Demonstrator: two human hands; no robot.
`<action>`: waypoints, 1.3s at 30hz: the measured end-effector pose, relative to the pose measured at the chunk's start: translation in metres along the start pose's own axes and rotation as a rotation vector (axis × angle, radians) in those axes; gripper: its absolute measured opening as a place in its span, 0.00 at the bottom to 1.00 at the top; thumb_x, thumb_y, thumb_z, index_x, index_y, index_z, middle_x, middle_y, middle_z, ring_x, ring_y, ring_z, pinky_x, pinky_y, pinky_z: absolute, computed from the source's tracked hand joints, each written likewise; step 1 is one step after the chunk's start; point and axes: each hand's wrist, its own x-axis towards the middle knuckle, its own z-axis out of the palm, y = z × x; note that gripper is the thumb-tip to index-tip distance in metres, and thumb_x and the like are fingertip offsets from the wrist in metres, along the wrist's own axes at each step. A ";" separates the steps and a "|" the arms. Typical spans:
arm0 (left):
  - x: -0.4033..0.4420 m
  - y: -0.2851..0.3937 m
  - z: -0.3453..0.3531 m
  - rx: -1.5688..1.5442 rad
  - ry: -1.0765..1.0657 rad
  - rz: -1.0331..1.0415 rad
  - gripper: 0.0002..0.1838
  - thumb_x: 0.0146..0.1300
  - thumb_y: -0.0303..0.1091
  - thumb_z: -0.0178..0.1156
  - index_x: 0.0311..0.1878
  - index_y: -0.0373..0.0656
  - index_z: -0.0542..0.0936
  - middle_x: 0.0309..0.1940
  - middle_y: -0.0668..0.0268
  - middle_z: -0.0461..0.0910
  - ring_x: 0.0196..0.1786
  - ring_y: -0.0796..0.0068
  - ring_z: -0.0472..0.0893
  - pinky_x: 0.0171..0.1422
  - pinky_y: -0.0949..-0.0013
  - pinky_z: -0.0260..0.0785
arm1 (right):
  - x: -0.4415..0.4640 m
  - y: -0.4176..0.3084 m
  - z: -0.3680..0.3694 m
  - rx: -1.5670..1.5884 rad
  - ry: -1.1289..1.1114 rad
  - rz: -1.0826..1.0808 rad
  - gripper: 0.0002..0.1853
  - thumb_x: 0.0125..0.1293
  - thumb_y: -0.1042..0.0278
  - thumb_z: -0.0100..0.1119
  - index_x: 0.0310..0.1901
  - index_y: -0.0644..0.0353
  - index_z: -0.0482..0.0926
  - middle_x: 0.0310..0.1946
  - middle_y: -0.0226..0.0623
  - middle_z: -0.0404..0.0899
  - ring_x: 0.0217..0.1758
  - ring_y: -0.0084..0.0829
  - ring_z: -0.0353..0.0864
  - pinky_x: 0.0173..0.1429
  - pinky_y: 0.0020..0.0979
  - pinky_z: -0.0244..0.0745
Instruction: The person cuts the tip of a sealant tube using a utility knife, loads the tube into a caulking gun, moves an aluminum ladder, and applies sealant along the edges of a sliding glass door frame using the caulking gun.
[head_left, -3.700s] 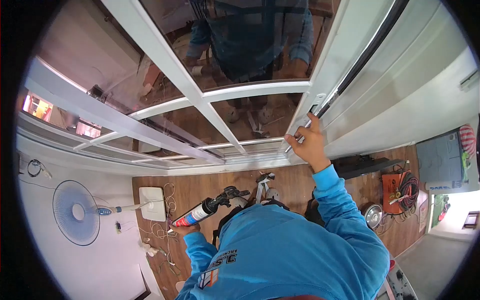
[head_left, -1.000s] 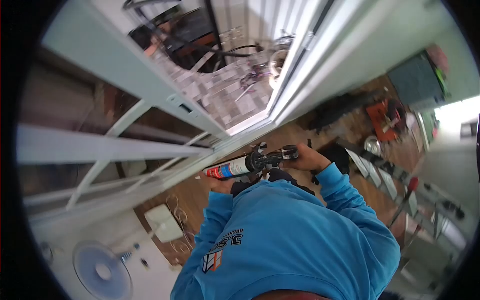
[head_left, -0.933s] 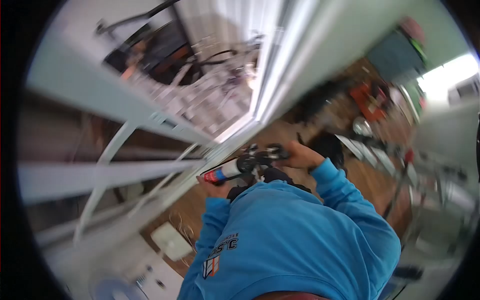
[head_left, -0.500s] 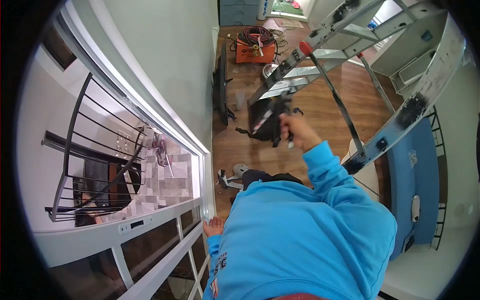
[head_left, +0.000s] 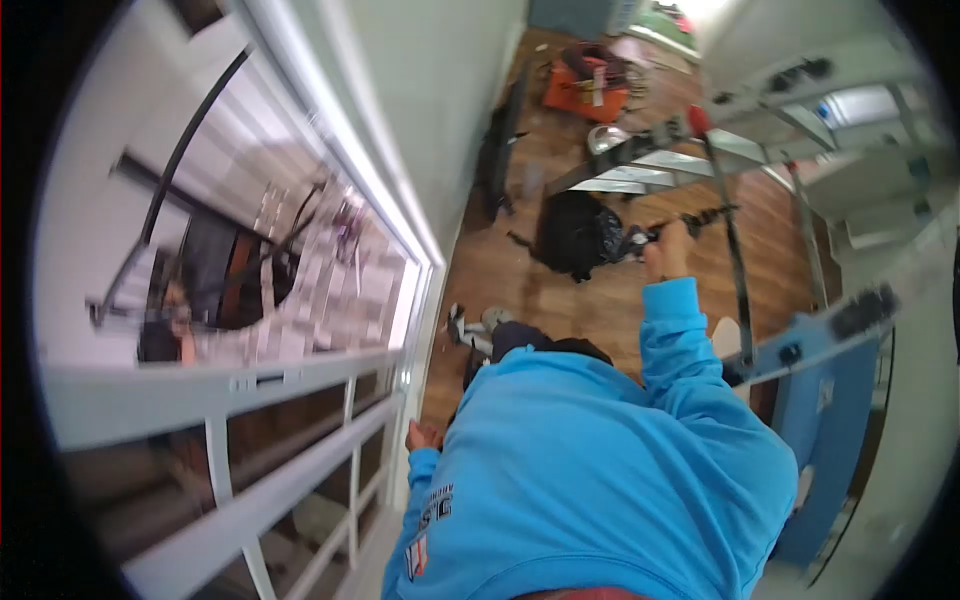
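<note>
My right hand (head_left: 670, 252) is closed round a dark caulking gun (head_left: 700, 219), out in front over the wooden floor. The gun is blurred, and its cartridge cannot be made out. Just beyond it lies a black bag (head_left: 572, 235). Low at my left side, my left hand (head_left: 424, 436) holds nothing, its fingers loosely apart beside the white door frame (head_left: 408, 375). The white glazed door (head_left: 190, 395) stands to the left of that hand.
A paint-stained ladder (head_left: 735, 150) stands at the right, with a blue panel (head_left: 825, 430) beyond it. An orange case (head_left: 585, 95) with coiled hoses sits further up the floor. Through the doorway, a person's arm (head_left: 186, 338) shows near black railings (head_left: 180, 150).
The view has swung from the door towards the ladder. My left hand has let go of the caulking gun and moved down beside the frame; my right hand has carried the gun outwards.
</note>
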 end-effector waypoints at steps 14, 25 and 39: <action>-0.003 -0.116 -0.059 -0.240 0.450 -0.250 0.27 0.60 0.61 0.53 0.43 0.43 0.76 0.26 0.67 0.74 0.27 0.70 0.74 0.29 0.68 0.69 | -0.170 0.092 0.023 -0.482 -0.426 0.692 0.25 0.69 0.47 0.49 0.59 0.55 0.64 0.35 0.30 0.70 0.34 0.28 0.71 0.36 0.26 0.68; -0.165 -0.159 0.092 -0.575 1.102 -0.064 0.25 0.58 0.51 0.59 0.47 0.38 0.79 0.41 0.52 0.82 0.46 0.56 0.80 0.52 0.60 0.71 | -0.211 0.262 0.109 -1.590 -1.848 0.507 0.18 0.65 0.53 0.57 0.51 0.52 0.73 0.36 0.31 0.75 0.32 0.25 0.71 0.33 0.26 0.66; -0.172 -0.409 0.350 -1.479 1.275 -0.812 0.25 0.57 0.51 0.62 0.44 0.35 0.79 0.32 0.57 0.81 0.29 0.65 0.79 0.33 0.60 0.73 | -0.474 0.282 -0.173 -1.627 -3.340 0.077 0.21 0.64 0.62 0.58 0.55 0.63 0.73 0.27 0.27 0.73 0.27 0.16 0.69 0.29 0.21 0.65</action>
